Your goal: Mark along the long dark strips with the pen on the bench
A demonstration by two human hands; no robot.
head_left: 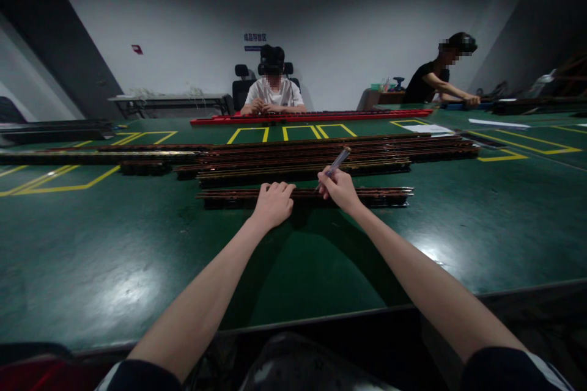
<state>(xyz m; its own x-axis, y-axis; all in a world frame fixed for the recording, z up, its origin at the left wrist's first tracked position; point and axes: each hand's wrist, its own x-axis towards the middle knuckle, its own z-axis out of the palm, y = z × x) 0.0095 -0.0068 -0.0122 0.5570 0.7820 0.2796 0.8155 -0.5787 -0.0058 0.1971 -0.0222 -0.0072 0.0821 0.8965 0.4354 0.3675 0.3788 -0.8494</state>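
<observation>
A bundle of long, narrow dark strips (385, 197) lies crosswise on the green table in front of me. My left hand (274, 203) is closed over its near edge, left of the middle, with the fingers curled across the top. In my right hand (338, 188) is a clear-barrelled pen (340, 159), slanted with its upper end to the right. Its tip points down at the strips, though the fingers partly hide it. Just beyond lies a larger stack of similar dark strips (302, 162), with coppery and yellowish edges.
Yellow tape outlines (250, 129) mark the green table (137, 238). A long red rail (358, 115) lies at the far side, before a seated person (274, 95). Another person (424, 82) leans over the table at right. White papers (426, 129) and more strips (55, 131) lie around.
</observation>
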